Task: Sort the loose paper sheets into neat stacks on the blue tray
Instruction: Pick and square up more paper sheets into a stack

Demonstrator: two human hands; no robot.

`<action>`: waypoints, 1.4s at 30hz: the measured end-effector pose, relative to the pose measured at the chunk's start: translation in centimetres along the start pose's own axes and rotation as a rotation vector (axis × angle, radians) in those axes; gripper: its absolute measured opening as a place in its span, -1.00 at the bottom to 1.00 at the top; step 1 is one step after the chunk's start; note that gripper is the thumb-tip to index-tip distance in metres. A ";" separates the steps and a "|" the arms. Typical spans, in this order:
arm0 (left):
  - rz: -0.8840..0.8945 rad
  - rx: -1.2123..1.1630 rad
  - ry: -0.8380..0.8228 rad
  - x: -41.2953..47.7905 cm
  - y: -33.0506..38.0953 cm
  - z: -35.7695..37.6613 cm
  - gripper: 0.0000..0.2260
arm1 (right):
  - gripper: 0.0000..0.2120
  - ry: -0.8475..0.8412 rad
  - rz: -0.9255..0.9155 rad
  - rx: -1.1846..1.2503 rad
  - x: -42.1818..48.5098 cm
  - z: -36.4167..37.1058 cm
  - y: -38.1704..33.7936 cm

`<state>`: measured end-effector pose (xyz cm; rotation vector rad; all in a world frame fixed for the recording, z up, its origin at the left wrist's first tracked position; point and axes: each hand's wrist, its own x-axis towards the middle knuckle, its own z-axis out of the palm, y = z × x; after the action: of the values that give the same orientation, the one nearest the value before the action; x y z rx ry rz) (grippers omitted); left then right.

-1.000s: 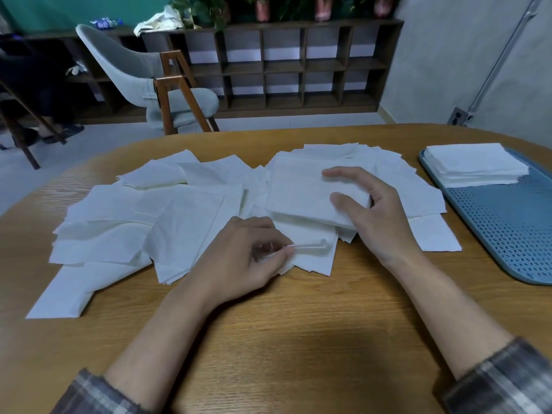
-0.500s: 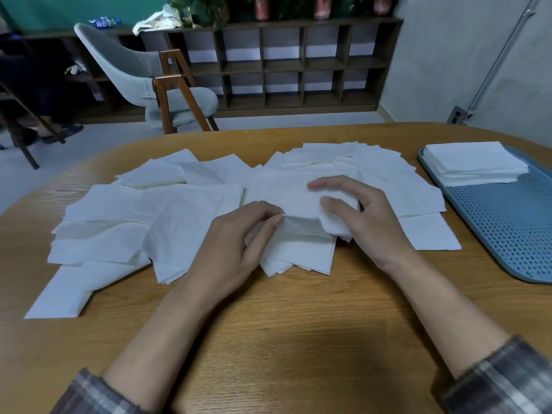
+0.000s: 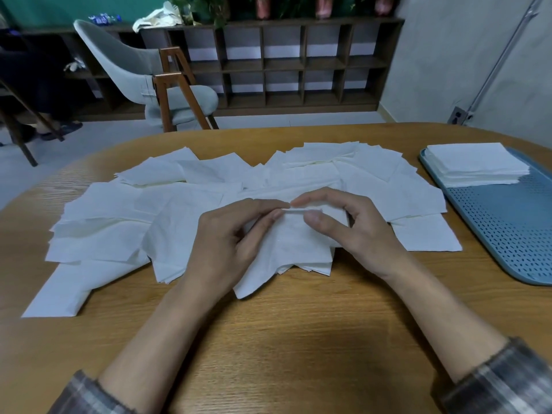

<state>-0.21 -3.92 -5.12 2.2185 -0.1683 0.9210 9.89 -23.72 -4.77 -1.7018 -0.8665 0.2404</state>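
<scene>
- Across the brown wooden table (image 3: 283,339), loose white square paper sheets (image 3: 113,228) lie spread in an overlapping heap.
- At the table's right edge sits the perforated blue plastic tray (image 3: 513,234), with one neat white paper stack (image 3: 475,162) on its far end.
- Near the heap's front, the left hand (image 3: 227,249) and right hand (image 3: 358,231) both pinch the upper edge of one white sheet (image 3: 286,246), fingertips nearly meeting.

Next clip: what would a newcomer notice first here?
The white sprawl of loose paper sheets across the wooden table stands out first. At its near edge the left hand and right hand pinch a small bundle by its top edge. One neat stack sits on the blue tray at right.
</scene>
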 end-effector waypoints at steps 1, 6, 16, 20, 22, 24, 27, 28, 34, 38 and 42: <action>-0.022 -0.012 -0.010 0.0 0.1 0.0 -0.87 | -0.79 -0.009 0.010 0.002 0.0 0.1 0.0; -0.306 -0.179 -0.007 0.3 0.5 -0.4 -0.82 | -0.92 0.119 0.060 0.040 0.3 0.1 0.3; -0.492 -0.319 0.030 1.1 0.3 -1.0 -0.74 | -0.75 0.049 0.137 0.221 0.3 0.0 -0.2; -0.504 -0.318 0.048 1.1 0.4 -0.9 -0.74 | -0.60 -0.002 0.124 0.195 0.2 0.1 -0.5; -0.494 -0.326 0.047 1.0 0.5 -0.8 -0.74 | -0.55 -0.017 0.117 0.181 0.1 0.3 -0.5; -0.479 -0.330 0.047 1.0 0.6 -0.8 -0.74 | -0.52 -0.022 0.109 0.177 0.1 0.4 -0.5; -0.461 -0.334 0.051 1.0 0.7 -0.8 -0.74 | -0.55 -0.024 0.103 0.176 0.1 0.5 -0.4; -0.450 -0.325 0.055 1.0 0.7 -0.8 -0.73 | -0.57 -0.018 0.102 0.179 0.2 0.6 -0.4; -0.414 -0.212 0.109 0.7 0.1 -0.4 -0.57 | -0.60 0.043 0.048 0.152 0.2 0.8 -0.5; -0.570 -0.282 0.063 1.0 0.6 -0.7 -0.51 | -0.49 0.084 0.084 0.530 0.5 0.1 -0.8; -0.635 -0.458 -0.109 1.1 1.4 -0.9 -0.58 | -0.48 0.136 0.078 0.324 0.6 -0.1 -0.4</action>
<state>-0.43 -4.20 -3.20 1.7240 0.2450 0.3625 10.23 -23.35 -4.26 -1.4323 -0.6239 0.2978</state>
